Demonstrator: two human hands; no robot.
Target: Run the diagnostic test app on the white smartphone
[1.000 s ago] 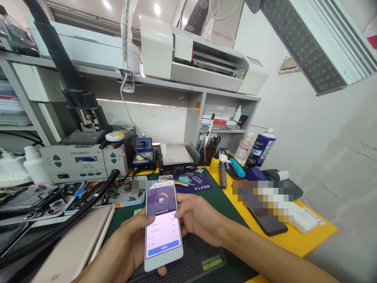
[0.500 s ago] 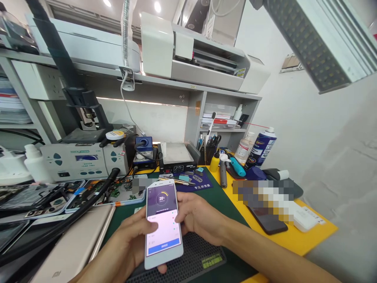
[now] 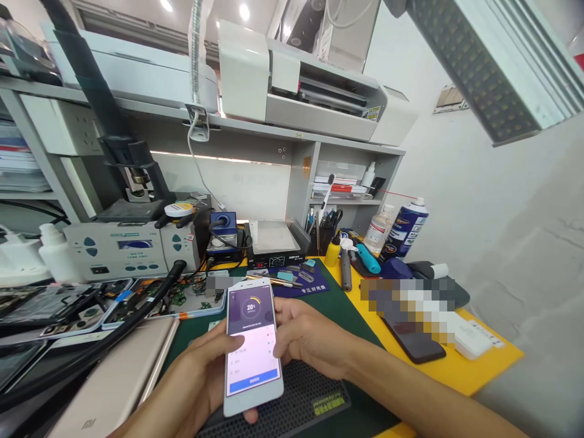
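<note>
Two hands (image 3: pixel 207 359) (image 3: pixel 308 334) on white phone (image 3: pixel 253 353)

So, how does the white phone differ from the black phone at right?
The white phone is in the left hand, the right hand at its edge; the black phone lies on the yellow surface. The white phone is lit; the black phone looks dark where visible. Both are slim.

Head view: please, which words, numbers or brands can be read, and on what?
"20": screen of white rectangular smartphone
"mi": back of flat gold phone
"专注好壳膜": flat dark-blue mat
Other lettering is too small or blurred, as on grey boxy control unit and blue cylindrical spray can.
</note>
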